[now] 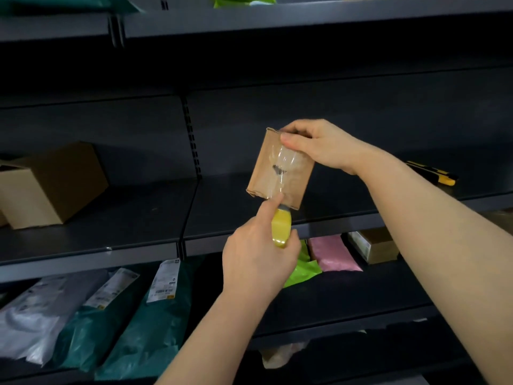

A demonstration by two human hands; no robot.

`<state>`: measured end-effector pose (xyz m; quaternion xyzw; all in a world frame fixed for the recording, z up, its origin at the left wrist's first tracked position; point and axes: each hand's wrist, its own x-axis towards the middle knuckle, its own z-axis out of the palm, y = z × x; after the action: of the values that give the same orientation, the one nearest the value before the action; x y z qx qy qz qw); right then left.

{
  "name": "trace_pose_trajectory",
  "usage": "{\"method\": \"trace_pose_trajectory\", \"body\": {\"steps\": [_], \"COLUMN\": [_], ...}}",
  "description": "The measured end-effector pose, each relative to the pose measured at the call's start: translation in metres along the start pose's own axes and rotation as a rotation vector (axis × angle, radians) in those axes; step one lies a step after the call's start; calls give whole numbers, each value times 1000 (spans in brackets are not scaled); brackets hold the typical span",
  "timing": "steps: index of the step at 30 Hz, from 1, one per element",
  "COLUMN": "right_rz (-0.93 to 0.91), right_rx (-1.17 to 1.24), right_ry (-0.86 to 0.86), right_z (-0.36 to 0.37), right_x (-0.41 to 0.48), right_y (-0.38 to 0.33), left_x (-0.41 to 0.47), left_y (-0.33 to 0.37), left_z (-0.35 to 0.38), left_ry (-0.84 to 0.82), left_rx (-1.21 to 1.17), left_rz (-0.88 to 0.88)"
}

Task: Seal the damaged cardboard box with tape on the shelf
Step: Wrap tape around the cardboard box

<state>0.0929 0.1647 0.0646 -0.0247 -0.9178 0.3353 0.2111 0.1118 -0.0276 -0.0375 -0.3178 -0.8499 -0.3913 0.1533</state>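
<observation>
**Box held above the shelf, finger on the tape**

Head view: The right hand (319, 147) grips the box (298, 184) by its top end, thumb on the near face and the other fingers curled over the far side. It holds the box tilted in the air above the middle of the shelf (138, 218), not touching it. A wrinkled strip of clear tape (281, 162) runs down the near face of the box, over a dark torn spot near the middle.

The left hand (258, 259) is just below the box, its fingers clenched round the yellow handle of a tool (281, 226). The tool's head is hidden behind the box's lower edge. The left index finger (273, 202) is stretched out, its tip on the tape at that lower edge.

On the same shelf a big box (52, 184) stands near the left end, well apart from the hands. A yellow and black cutter (433, 173) lies near the right end.

On the lower shelf (347, 295) a grey bag (36, 315) and a teal bag (150, 329) with white labels lie at the left. A green bag (302, 270), a pink bag (333, 254) and a small carton (380, 245) lie side by side under the hands.
</observation>
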Motion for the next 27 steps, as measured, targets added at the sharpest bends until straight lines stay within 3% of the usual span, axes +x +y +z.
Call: {"method": "trace_pose_trajectory", "body": {"steps": [10, 15, 19, 24, 27], "right_rz": [55, -51, -109, 73, 186], "right_rx": [110, -258, -229, 64, -6], "right_ry": [-104, -48, -29, -68, 1], "right_z": [-15, 0, -2, -19, -13], "right_x": [13, 11, 13, 28, 29], "right_y": [-3, -4, -10, -3, 3], "left_x": [3, 9, 13, 25, 35], "left_y": [9, 10, 16, 31, 38], "left_z": [-3, 1, -3, -22, -25], "left_ry": [71, -52, -39, 98, 65], "left_rx": [5, 50, 42, 14, 15], "left_rz": [75, 21, 28, 122, 86]}}
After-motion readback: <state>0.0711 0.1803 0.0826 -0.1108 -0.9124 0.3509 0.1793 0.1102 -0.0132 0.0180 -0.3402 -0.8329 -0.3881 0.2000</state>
